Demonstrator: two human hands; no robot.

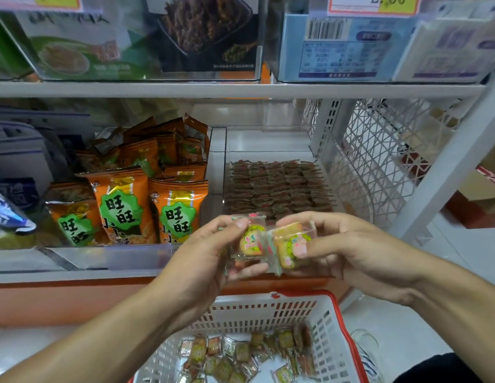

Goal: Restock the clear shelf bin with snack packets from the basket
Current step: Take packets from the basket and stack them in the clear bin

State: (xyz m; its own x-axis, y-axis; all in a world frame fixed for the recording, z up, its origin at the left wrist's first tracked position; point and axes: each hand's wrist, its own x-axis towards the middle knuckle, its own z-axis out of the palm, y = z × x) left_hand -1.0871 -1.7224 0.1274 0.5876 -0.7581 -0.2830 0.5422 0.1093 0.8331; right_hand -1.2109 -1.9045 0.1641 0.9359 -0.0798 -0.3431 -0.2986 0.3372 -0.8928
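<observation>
Squaring up packets before they went into the bin

Nearest, the basket point(335, 327) held loose packets; above it the left hand point(196, 261) and right hand point(348, 247) each pinched snack packets point(271, 241). Best to align them edge-on, matching the rows in the clear bin point(274, 139) just beyond, then slot them at the near end.

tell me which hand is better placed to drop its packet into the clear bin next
Right, probably. The right hand pinches a snack packet directly before the clear shelf bin; the left hand sits nearer the orange bags.
</observation>
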